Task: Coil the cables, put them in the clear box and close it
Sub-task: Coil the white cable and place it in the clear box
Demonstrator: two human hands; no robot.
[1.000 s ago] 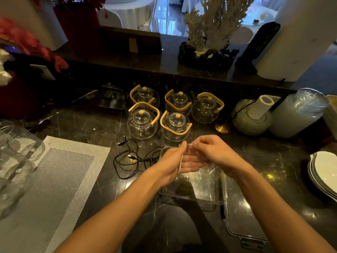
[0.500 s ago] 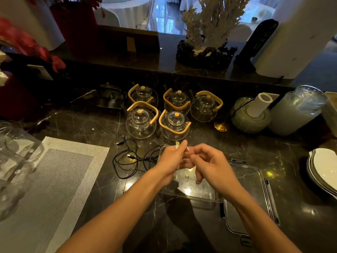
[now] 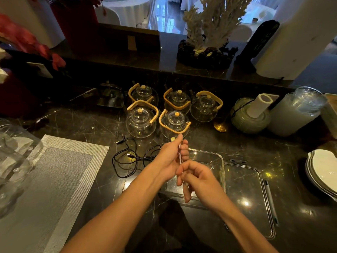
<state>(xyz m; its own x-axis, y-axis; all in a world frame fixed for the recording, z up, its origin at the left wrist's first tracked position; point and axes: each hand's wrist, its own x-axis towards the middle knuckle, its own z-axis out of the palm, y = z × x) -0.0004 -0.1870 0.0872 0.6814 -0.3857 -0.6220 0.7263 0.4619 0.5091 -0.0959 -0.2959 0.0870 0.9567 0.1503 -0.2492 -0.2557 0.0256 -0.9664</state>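
Observation:
My left hand (image 3: 172, 157) is closed around a thin white cable (image 3: 180, 155), held upright over the clear box (image 3: 218, 157). My right hand (image 3: 196, 178) sits just below it, fingers pinching the same white cable lower down, above the open box. A tangle of black cables (image 3: 130, 158) lies loose on the dark counter to the left of the box. The clear lid (image 3: 255, 198) lies flat on the counter to the right of the box. How much of the white cable is coiled is hidden by my fingers.
Several glass teapots (image 3: 141, 121) with wooden handles stand just behind the box. A grey placemat (image 3: 45, 179) lies at the left. White plates (image 3: 322, 172) stack at the right edge, and a pen (image 3: 270, 199) lies beside the lid. A jar (image 3: 295, 110) stands at back right.
My right hand has dropped from beside my left hand to below it, toward me, along the white cable. My left hand has turned more upright. The black cables have not moved.

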